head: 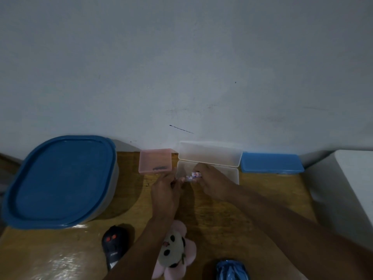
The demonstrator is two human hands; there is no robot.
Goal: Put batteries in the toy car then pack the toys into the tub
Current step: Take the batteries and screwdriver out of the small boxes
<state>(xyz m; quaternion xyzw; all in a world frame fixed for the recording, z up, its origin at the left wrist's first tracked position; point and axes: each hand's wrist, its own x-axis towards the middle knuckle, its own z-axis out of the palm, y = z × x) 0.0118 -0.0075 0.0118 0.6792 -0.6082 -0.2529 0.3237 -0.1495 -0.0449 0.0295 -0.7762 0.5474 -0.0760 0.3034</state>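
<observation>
My right hand (212,183) holds a white battery with red and blue print (196,174) over the front edge of the open clear box (210,156). My left hand (165,190) is pinched on the battery's clear wrapping (188,178) just beside it. The big tub with a blue lid (60,180) stands shut at the left. A blue toy car (232,269) sits at the bottom edge. A black remote control (114,247) with red buttons and a pink flower plush with a panda face (174,251) lie near me, the plush partly under my left forearm.
A small pink box (155,160) with a dark item inside sits left of the clear box. A flat blue-lidded case (271,163) lies to the right by the wall. A white surface (347,188) borders the wooden table (212,219) on the right.
</observation>
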